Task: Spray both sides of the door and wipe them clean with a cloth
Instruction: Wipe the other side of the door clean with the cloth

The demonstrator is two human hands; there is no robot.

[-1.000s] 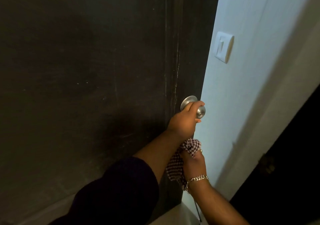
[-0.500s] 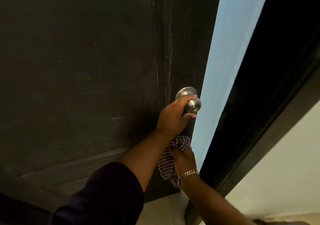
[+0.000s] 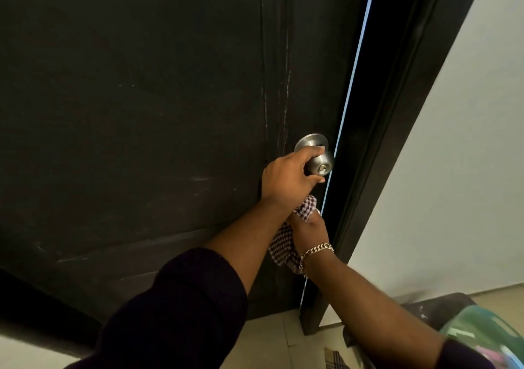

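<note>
A dark door fills most of the view, with pale streaks near its latch edge. My left hand grips its round silver knob. Just below, my right hand, with a chain bracelet on the wrist, holds a bunched checked cloth close to the door's edge. Only a thin bright slit separates the door from the dark frame. No spray bottle is visible.
A pale wall stands right of the frame. Beige floor tiles lie below the door. At the bottom right sit a dark object and a blurred green and pink thing.
The door has swung toward the frame, narrowing the wide bright gap to a thin slit; the wall switch beyond it is hidden. Both hands kept their holds.
</note>
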